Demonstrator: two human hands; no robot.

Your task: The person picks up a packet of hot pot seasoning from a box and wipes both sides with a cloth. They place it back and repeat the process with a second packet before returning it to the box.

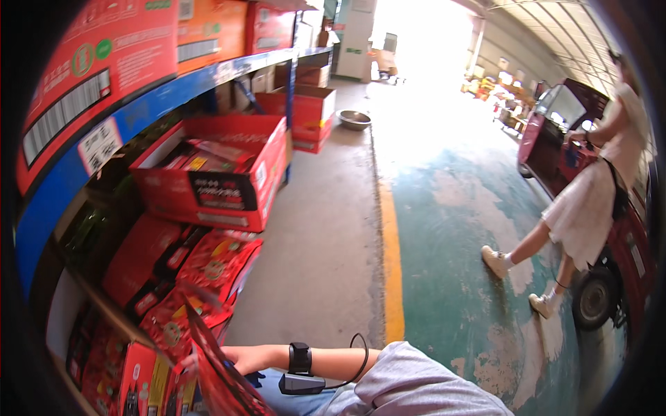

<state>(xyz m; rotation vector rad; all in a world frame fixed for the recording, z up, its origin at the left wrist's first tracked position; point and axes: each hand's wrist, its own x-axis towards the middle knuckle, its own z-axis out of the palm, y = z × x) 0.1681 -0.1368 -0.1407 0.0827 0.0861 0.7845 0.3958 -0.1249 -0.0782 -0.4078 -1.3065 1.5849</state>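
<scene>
A red plastic food packet (pixel 221 377), seen nearly edge-on, is held by my right hand (pixel 237 358) at the bottom of the view. That hand is partly hidden behind the packet, and its wrist wears a black strap (pixel 300 359). My left hand is out of view. Just beyond the packet, several glossy red pouches (pixel 216 265) lie piled under the shelf. An open red carton (pixel 203 195) with packets inside stands behind the pouches. Nearest to me at lower left, an open carton (pixel 106 322) holds more red packages.
A blue metal rack (pixel 156 101) carrying red and orange boxes (pixel 210 36) runs along the left. A metal basin (pixel 354 119) sits on the floor. A yellow line (pixel 391 265) borders the green floor. At right, a person (pixel 588 203) stands beside a dark red vehicle (pixel 632 249).
</scene>
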